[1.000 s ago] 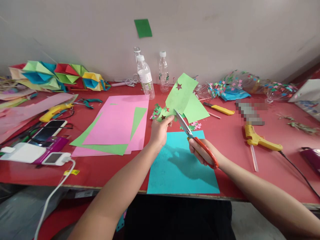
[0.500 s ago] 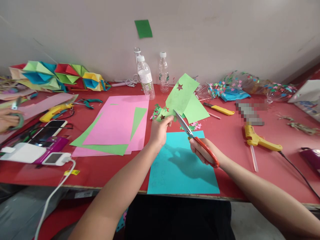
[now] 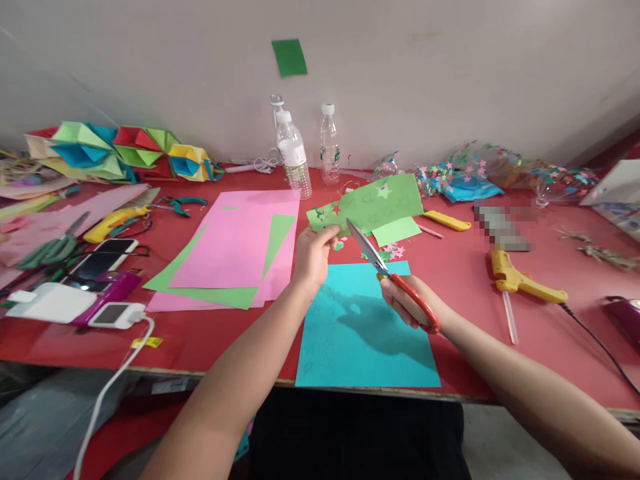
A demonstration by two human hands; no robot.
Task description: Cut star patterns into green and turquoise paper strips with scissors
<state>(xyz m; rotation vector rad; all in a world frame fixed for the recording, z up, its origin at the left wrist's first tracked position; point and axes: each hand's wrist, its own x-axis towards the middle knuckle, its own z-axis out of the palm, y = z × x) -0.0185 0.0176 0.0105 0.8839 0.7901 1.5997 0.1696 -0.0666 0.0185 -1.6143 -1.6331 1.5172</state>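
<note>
Pinching the green strip (image 3: 367, 208) in left hand (image 3: 314, 257), gripping scissors (image 3: 371, 253) in right hand (image 3: 409, 301); already showing star holes (image 3: 337, 209), apparently leaving faint outlines (image 3: 369, 198) uncut!

The left hand (image 3: 311, 257) holds green paper (image 3: 370, 205) with star-shaped holes; the right hand (image 3: 429, 294) holds red-handled scissors (image 3: 377, 263).

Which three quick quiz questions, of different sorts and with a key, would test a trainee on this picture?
1. True or false: the right hand holds the scissors.

2. What color is the sheet lying at the front edge of the table? A) pink B) turquoise C) yellow

3. Fill in: the left hand holds green paper with ____-shaped holes.

Key: 1 true; 2 B; 3 star.
</note>
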